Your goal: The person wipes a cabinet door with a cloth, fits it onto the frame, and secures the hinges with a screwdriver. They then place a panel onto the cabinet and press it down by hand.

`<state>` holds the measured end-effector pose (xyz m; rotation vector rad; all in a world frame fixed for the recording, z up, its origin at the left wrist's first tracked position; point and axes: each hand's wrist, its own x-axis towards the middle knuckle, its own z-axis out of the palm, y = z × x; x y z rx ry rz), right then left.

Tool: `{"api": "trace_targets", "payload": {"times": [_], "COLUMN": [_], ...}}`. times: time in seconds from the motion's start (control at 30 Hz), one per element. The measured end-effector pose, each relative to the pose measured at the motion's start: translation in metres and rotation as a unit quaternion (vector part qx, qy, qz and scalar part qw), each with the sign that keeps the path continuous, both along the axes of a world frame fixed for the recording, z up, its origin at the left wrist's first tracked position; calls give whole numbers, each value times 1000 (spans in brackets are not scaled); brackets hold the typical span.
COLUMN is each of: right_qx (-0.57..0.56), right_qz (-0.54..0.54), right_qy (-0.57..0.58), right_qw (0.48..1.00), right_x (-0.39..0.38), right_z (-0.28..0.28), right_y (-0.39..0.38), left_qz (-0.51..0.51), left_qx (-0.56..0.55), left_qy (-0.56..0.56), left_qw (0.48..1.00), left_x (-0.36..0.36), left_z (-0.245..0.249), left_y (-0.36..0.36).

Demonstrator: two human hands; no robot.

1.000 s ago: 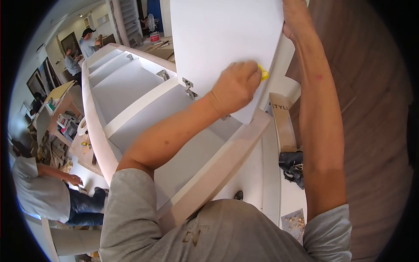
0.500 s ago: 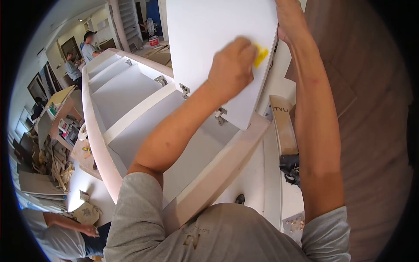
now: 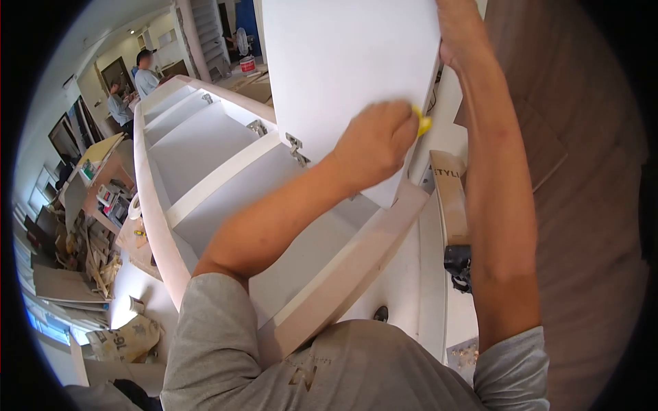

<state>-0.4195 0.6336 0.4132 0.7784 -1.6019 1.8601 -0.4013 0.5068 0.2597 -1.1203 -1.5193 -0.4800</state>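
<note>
A white door panel (image 3: 349, 61) stands raised over a long white cabinet frame (image 3: 363, 257), joined to it by metal hinges (image 3: 295, 147). My left hand (image 3: 380, 144) is closed on a yellow thing (image 3: 424, 125) pressed at the panel's lower right part; the hand hides most of it and is slightly blurred. At the top edge of the view, my right hand (image 3: 458, 31) is wrapped round the panel's right edge, its fingers mostly behind the panel.
Two people (image 3: 145, 72) are at the back left. Wood scraps (image 3: 96, 257), a table with tools (image 3: 113, 198) and a paper bag (image 3: 130, 339) lie at left. A long cardboard box (image 3: 449, 195) is beside the frame at right. A red-labelled bucket (image 3: 247, 64) stands behind.
My left hand has moved down and slightly right across the panel with the yellow thing. My right hand keeps its hold. The person at the lower left has mostly gone out of view.
</note>
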Motion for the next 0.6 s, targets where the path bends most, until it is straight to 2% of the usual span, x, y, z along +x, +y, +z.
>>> {"api": "trace_targets", "payload": {"times": [0.07,0.1,0.2,0.27,0.37,0.47,0.53,0.57,0.6], "right_qx": [17,7,-6,12,24,-10,7,12,5], "right_qz": [-1,3,3,-20,16,21,-1,-14,-14], "right_qy": [43,29,-7,-16,5,-3,-11,-9,-13], "right_qw": [999,1000,1000,1000,1000,1000,1000,1000,1000], "right_x": [-9,-4,7,4,-17,-11,-7,-5,-4], "right_z": [-3,-3,-3,-2,-2,-2,-4,-2,-1], "right_y": [3,1,-7,-2,9,4,2,2,1], "left_qz": [-7,-1,5,28,5,104,73,56,66], "left_qx": [-17,1,53,43,101,183,340,372,336], "left_qy": [-5,2,7,32,14,-17,-149,-146,-91], "left_qw": [1000,1000,999,998,995,977,926,915,935], "left_x": [2,0,-11,-14,-30,-60,-63,-74,-74], "left_z": [-4,3,48,37,-12,4,44,59,67], "left_y": [-3,-3,-1,-1,-20,-46,-51,-53,-47]}}
